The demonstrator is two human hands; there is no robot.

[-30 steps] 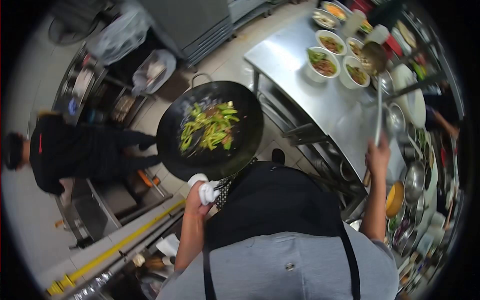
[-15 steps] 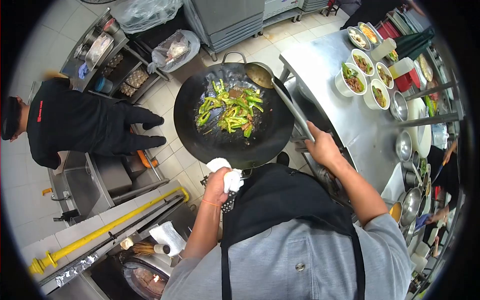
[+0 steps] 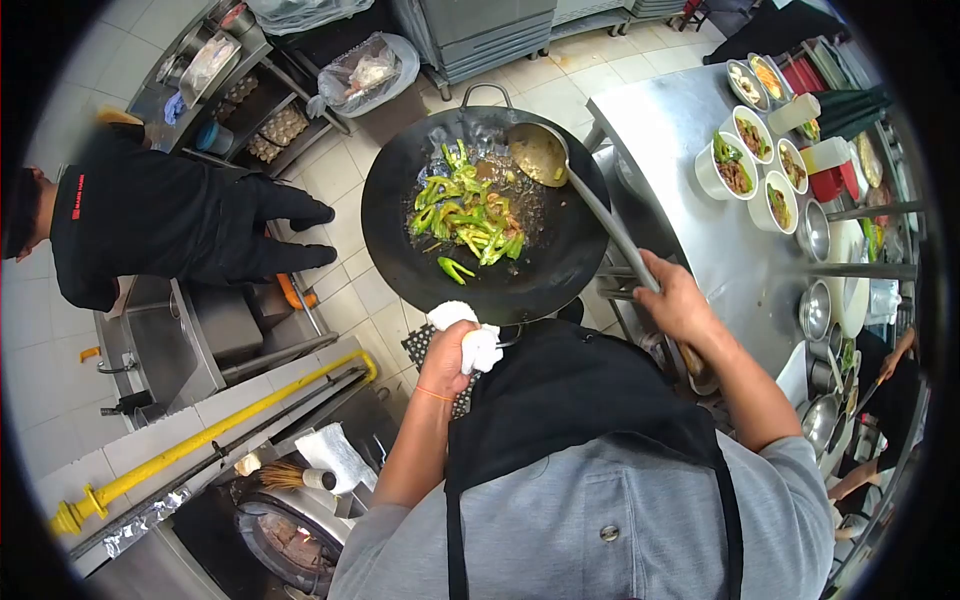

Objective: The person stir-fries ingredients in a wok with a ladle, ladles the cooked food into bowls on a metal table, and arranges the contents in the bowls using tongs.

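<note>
A black wok holds green peppers with bits of meat and some liquid. My left hand is wrapped round a white cloth at the wok's near handle. My right hand grips the long handle of a metal ladle. The ladle's bowl is inside the wok, at its right side, beside the food. One pepper piece lies apart, nearer to me.
A steel table at the right bears white bowls of food, bottles and metal bowls. At the left a person in black stands by a sink. A lined bin stands beyond the wok. A yellow pipe runs at lower left.
The ladle has come from over the table at the right into the wok, with my right hand moving left. Liquid now shows around the food. My left hand still holds the cloth.
</note>
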